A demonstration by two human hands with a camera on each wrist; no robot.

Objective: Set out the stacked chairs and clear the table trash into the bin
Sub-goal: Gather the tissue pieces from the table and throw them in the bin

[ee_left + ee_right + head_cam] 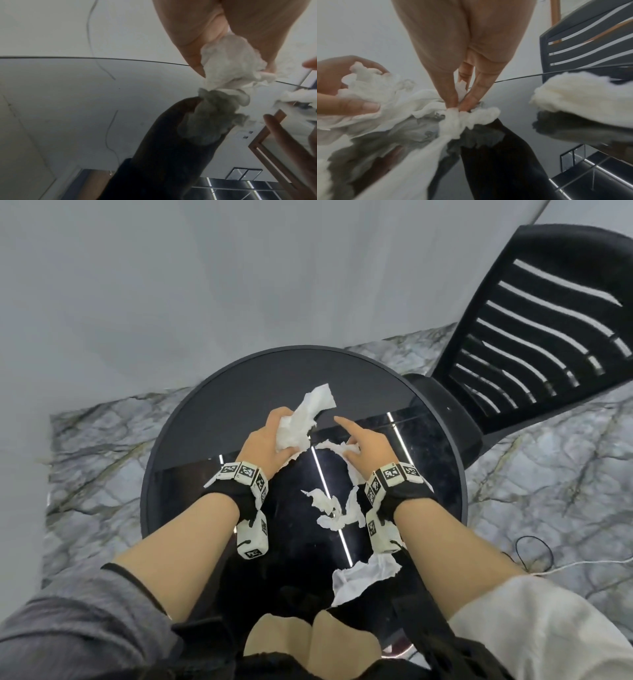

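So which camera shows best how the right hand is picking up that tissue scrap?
The right wrist view: thumb and fingertip pinch the tissue scrap up close. The head view shows the right hand from above; the left wrist view catches only the hand's edge.

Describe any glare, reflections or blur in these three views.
Head view: the glossy black table mirrors bright ceiling light strips, and the edges bow from the wide lens. Left wrist view: soft focus, with the tissue in the left hand doubled by a dim reflection. Right wrist view: the tissue strip pinched by the right hand smears at the bottom edge.
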